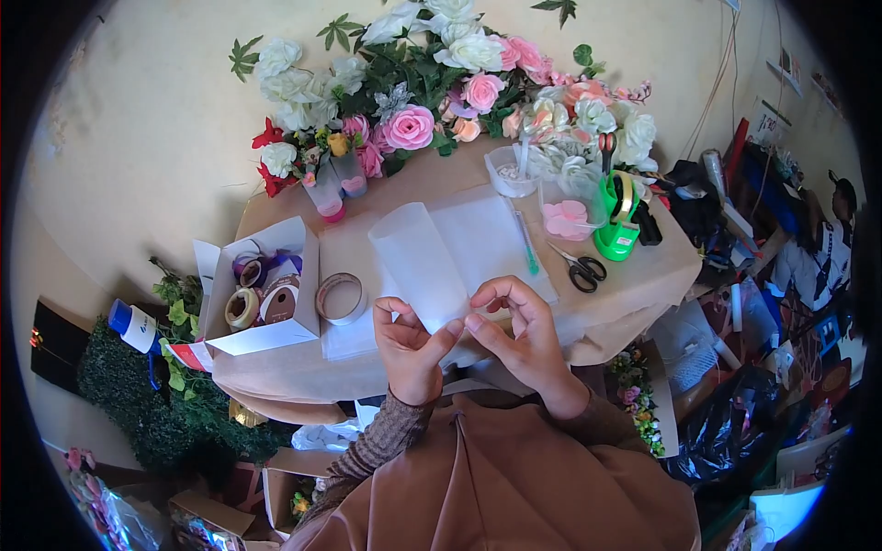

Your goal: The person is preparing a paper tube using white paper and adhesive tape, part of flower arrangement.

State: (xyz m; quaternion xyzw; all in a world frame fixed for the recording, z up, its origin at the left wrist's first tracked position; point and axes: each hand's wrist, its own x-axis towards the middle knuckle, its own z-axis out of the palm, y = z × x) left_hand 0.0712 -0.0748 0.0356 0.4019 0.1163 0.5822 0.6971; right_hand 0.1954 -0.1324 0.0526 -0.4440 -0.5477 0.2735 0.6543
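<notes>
A translucent white sheet [417, 265], curled into a loose tube, is between my two hands over the table's near edge. My left hand [411, 351] pinches its lower end with thumb and fingers. Close beside that thumb, my right hand [520, 344] grips the sheet's lower right edge between thumb and forefinger. Flat translucent sheets [475, 231] lie beneath and behind the tube. On their right side rests a slim tool with a green end [530, 258]. A wide roll of tape [322, 306] stands left of my left hand.
Left is a white box [311, 282] with ribbon rolls. To the right lie black-handled scissors [586, 272], a green tape dispenser [615, 237], a tub of pink paper pieces [566, 219] and another plastic tub [511, 182]. Artificial flowers [410, 127] line the table's back. A person [820, 255] is far right.
</notes>
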